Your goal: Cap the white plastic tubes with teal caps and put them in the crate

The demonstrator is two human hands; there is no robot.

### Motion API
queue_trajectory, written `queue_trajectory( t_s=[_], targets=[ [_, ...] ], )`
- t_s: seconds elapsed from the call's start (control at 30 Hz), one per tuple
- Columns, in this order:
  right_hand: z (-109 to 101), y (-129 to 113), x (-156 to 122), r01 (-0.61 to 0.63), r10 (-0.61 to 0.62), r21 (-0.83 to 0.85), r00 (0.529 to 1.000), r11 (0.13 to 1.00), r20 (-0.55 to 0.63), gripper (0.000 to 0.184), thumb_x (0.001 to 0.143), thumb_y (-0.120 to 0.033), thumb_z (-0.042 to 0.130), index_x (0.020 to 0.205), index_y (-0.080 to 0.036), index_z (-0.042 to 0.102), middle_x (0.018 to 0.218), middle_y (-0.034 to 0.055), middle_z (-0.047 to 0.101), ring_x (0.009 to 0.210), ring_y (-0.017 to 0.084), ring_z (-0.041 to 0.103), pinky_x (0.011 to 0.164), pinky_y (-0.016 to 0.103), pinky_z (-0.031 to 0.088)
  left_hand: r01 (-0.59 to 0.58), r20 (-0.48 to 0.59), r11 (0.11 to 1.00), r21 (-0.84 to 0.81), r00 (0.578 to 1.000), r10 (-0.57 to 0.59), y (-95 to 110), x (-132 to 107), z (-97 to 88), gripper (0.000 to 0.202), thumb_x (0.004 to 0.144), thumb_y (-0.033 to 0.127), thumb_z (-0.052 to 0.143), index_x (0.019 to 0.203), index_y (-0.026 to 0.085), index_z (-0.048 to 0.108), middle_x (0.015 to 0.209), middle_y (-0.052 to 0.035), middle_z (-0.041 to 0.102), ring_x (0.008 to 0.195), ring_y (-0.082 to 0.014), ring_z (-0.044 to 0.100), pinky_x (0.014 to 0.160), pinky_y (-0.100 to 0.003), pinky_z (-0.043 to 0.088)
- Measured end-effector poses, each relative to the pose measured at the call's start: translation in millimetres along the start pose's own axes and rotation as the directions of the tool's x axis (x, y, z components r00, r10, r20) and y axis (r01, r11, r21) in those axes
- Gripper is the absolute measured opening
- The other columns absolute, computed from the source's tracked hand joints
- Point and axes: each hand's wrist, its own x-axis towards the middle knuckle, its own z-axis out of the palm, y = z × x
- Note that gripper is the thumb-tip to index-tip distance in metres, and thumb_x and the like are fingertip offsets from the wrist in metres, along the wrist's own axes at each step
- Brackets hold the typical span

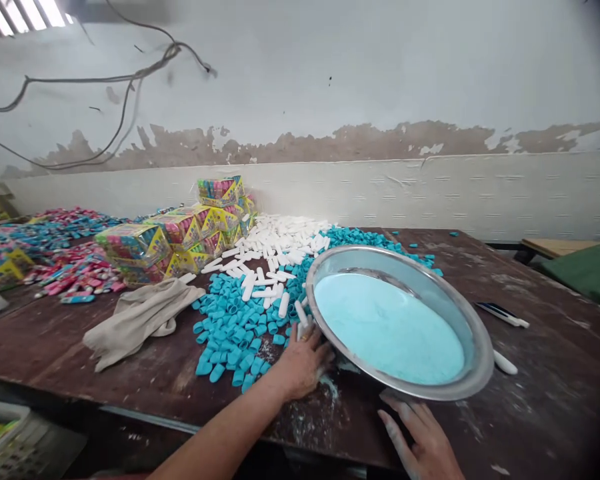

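Note:
A wide steel basin [480, 347] holding pale blue powder sits tilted on the dark wooden table [555, 400]. My left hand [303, 363] rests at the basin's left rim, fingers curled among white tubes [280, 250] and blue caps [230, 330] spread over the table. It seems closed on a white tube, though I cannot make out the grip fully. My right hand [423, 440] lies flat and open on the table just under the basin's near rim, dusted with powder.
A beige cloth [140, 317] lies left of the caps. Stacked colourful boxes [175, 237] and heaps of pink and blue packets [75, 273] fill the left. A dark pen-like item [500, 313] and a loose white tube [505, 363] lie right of the basin. A wall runs behind the table.

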Motion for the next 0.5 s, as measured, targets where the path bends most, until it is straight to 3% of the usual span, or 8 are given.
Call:
queue_trajectory(
  t_s=[0.13,0.23,0.37,0.5],
  targets=[
    [-0.8,-1.1,1.3,-0.018,0.018,0.015,1.0,1.0,0.003,0.022,0.086,-0.032,0.052,0.103,-0.021,0.061,0.091,0.0069,0.067,0.086,0.023,0.063,0.07,0.031,0.054,0.132,0.036,0.989,0.073,0.99,-0.135,-44.8,-23.3,-2.9,0.038,0.089,0.029,0.04,0.127,0.027,0.044,0.141,-0.0093,0.034,0.132,-0.0299,0.023,0.102,-0.062,0.016],
    [-1.5,-1.7,3.2,-0.043,0.043,0.036,0.999,0.998,0.015,0.022,0.085,-0.031,0.054,0.102,-0.021,0.062,0.091,0.0074,0.067,0.086,0.023,0.063,0.07,0.032,0.054,0.223,-0.008,0.97,0.097,0.975,-0.223,-78.2,-44.4,-3.8,0.034,0.088,0.022,0.04,0.12,0.029,0.052,0.138,-0.0066,0.041,0.131,-0.0289,0.028,0.103,-0.059,0.02],
    [-7.2,-14.2,6.2,-0.092,0.092,0.074,0.996,0.993,0.01,0.018,0.084,-0.024,0.053,0.1,-0.021,0.062,0.09,0.0073,0.066,0.085,0.023,0.062,0.075,0.035,0.052,0.264,-0.173,0.96,0.09,0.954,-0.246,-101.8,-61.9,3.6,0.035,0.088,0.021,0.036,0.114,0.027,0.058,0.132,-0.0085,0.049,0.125,-0.0291,0.039,0.099,-0.054,0.034],
    [-21.0,-23.4,7.8,-0.11,0.116,0.108,0.992,0.988,-0.045,0.018,0.084,-0.018,0.05,0.099,-0.022,0.06,0.092,0.0064,0.065,0.089,0.021,0.059,0.081,0.037,0.049,0.129,-0.436,0.991,0.022,0.894,-0.107,-101.7,-76.9,15.7,0.034,0.087,0.032,0.039,0.117,0.028,0.055,0.132,-0.0074,0.048,0.124,-0.0302,0.04,0.098,-0.051,0.037]
  ],
)
